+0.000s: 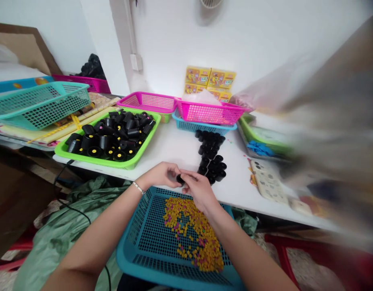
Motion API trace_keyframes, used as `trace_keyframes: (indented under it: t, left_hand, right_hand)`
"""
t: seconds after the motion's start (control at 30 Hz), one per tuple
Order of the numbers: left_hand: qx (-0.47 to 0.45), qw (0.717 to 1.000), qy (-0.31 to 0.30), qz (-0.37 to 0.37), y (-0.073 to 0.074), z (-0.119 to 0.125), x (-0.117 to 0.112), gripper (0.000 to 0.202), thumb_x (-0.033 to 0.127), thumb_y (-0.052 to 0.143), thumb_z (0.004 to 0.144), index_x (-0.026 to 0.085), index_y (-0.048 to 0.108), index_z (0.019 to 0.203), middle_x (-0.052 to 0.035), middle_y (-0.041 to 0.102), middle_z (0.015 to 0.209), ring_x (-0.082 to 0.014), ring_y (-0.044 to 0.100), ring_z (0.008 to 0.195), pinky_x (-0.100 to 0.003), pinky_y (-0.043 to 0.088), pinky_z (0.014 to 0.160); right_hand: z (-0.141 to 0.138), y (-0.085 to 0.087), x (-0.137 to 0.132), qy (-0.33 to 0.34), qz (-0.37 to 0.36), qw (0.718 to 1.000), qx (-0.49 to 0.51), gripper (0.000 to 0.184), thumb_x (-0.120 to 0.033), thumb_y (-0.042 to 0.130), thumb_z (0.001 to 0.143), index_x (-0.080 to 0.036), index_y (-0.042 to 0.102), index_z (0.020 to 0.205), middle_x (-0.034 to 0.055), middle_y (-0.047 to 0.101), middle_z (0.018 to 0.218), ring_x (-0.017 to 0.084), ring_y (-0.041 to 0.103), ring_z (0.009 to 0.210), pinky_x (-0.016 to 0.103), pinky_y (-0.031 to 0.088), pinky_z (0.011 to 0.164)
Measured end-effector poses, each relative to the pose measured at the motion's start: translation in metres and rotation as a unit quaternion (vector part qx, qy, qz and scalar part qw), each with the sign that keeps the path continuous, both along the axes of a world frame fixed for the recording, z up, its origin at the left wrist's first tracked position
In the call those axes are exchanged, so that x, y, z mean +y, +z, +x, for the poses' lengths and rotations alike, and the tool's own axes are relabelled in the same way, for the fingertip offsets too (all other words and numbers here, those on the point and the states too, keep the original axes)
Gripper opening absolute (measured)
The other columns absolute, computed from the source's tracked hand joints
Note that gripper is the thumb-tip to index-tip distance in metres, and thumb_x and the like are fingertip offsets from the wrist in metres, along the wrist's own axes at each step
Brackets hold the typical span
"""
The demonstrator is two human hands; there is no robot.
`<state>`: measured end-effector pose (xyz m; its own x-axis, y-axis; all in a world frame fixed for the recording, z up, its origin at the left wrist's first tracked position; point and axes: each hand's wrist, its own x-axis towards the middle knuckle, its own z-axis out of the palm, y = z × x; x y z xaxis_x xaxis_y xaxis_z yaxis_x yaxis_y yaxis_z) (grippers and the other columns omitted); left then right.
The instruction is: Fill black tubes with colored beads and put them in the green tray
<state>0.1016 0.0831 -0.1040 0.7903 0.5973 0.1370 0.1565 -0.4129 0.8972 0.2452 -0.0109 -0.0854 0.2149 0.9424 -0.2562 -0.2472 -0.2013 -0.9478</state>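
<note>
Holding a black cylinder between both hands.

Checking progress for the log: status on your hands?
Left hand and right hand pinching black cylinder, above blue basket. Yellow beads in basket below. Nothing blocking the hands.

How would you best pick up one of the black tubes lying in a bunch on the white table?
Come from above and pinch the nearest black tube across its round side with the fingers. It sits at the outer edge of the bunch of tubes, so that side is free, and its curved wall offers more to grip than its small end.
</note>
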Motion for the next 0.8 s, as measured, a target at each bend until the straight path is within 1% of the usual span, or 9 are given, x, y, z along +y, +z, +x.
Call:
trace_keyframes:
  t: [0.1, 0.2, 0.3, 0.37, 0.47, 0.63, 0.7, 0.73, 0.8]
  left_hand:
    - [-0.002, 1.0, 0.003, -0.01, -0.001, 0.0, 0.001, 0.026, 0.025, 0.075, 0.062, 0.013, 0.062, 0.081, -0.0009, 0.065, 0.076, -0.0115, 0.057, 0.071, -0.025, 0.046, 0.069]
    - [0.001, 1.0, 0.0, -0.011, -0.001, 0.001, 0.002, 0.025, 0.023, 0.074, 0.061, 0.012, 0.062, 0.08, -0.0011, 0.065, 0.075, -0.0115, 0.056, 0.07, -0.025, 0.046, 0.069]
    - [0.004, 1.0, -0.006, -0.015, 0.001, 0.001, 0.002, 0.026, 0.023, 0.075, 0.06, 0.012, 0.062, 0.08, -0.0013, 0.065, 0.075, -0.0117, 0.057, 0.07, -0.025, 0.047, 0.07]
    - [0.004, 1.0, -0.008, -0.017, 0.001, 0.001, 0.002, 0.026, 0.023, 0.074, 0.06, 0.012, 0.061, 0.08, -0.0015, 0.065, 0.076, -0.0118, 0.058, 0.07, -0.026, 0.047, 0.07]
    - [0.002, 1.0, 0.0, -0.021, 0.001, 0.001, 0.001, 0.025, 0.022, 0.073, 0.061, 0.012, 0.061, 0.08, -0.0009, 0.065, 0.076, -0.0111, 0.058, 0.069, -0.025, 0.046, 0.069]
    - [0.011, 1.0, 0.004, -0.01, 0.003, 0.002, -0.001, 0.023, 0.019, 0.072, 0.061, 0.012, 0.06, 0.079, -0.0003, 0.065, 0.074, -0.0113, 0.058, 0.069, -0.025, 0.047, 0.069]
    - [0.032, 0.999, 0.008, 0.015, 0.011, 0.003, -0.006, 0.022, 0.018, 0.07, 0.061, 0.012, 0.061, 0.081, -0.0006, 0.066, 0.076, -0.0118, 0.058, 0.069, -0.024, 0.047, 0.067]
    - [0.046, 0.998, 0.012, 0.038, 0.018, 0.002, -0.011, 0.023, 0.018, 0.069, 0.062, 0.013, 0.062, 0.083, -0.0007, 0.066, 0.077, -0.0122, 0.059, 0.07, -0.024, 0.047, 0.067]
    - [0.08, 0.99, 0.034, 0.11, 0.04, -0.003, -0.022, 0.025, 0.021, 0.068, 0.064, 0.015, 0.064, 0.088, -0.0006, 0.067, 0.079, -0.0131, 0.059, 0.071, -0.024, 0.047, 0.068]
  right_hand:
    - [0.002, 0.003, 0.002, -0.003, -0.033, 0.998, 0.053, 0.03, -0.022, 0.07, 0.067, -0.01, 0.071, 0.095, -0.0067, 0.048, 0.045, 0.007, 0.044, 0.044, 0.023, 0.049, 0.049]
    - [0.004, 0.003, 0.002, 0.0, -0.037, 0.996, 0.078, 0.032, -0.02, 0.072, 0.064, -0.01, 0.071, 0.095, -0.0067, 0.048, 0.044, 0.007, 0.043, 0.045, 0.024, 0.05, 0.052]
    - [0.003, 0.003, -0.001, 0.007, -0.025, 0.994, 0.103, 0.036, -0.022, 0.072, 0.065, -0.011, 0.071, 0.099, -0.0075, 0.047, 0.044, 0.007, 0.044, 0.046, 0.027, 0.053, 0.058]
    - [0.002, 0.003, -0.003, 0.01, -0.02, 0.993, 0.113, 0.038, -0.023, 0.071, 0.065, -0.012, 0.07, 0.101, -0.0069, 0.05, 0.046, 0.007, 0.045, 0.047, 0.027, 0.052, 0.06]
    - [0.0, 0.005, -0.004, 0.006, -0.019, 0.995, 0.095, 0.039, -0.023, 0.072, 0.064, -0.012, 0.07, 0.101, -0.0038, 0.058, 0.054, 0.007, 0.045, 0.047, 0.024, 0.047, 0.053]
    - [-0.003, 0.002, 0.002, 0.007, 0.007, 0.998, 0.057, 0.034, -0.02, 0.067, 0.062, -0.012, 0.071, 0.096, 0.0037, 0.067, 0.075, 0.007, 0.046, 0.049, 0.023, 0.039, 0.048]
    - [-0.007, 0.003, 0.002, -0.003, 0.02, 1.0, 0.018, 0.035, -0.021, 0.064, 0.064, -0.013, 0.07, 0.097, 0.0047, 0.067, 0.083, 0.008, 0.048, 0.053, 0.022, 0.038, 0.049]
    - [-0.009, 0.005, 0.0, -0.01, 0.024, 1.0, -0.001, 0.038, -0.024, 0.064, 0.066, -0.014, 0.068, 0.102, 0.0044, 0.066, 0.086, 0.009, 0.049, 0.056, 0.022, 0.039, 0.051]
    - [-0.011, 0.012, -0.012, -0.012, 0.027, 0.999, -0.039, 0.049, -0.032, 0.063, 0.07, -0.018, 0.061, 0.116, 0.0046, 0.062, 0.094, 0.01, 0.053, 0.063, 0.023, 0.043, 0.056]
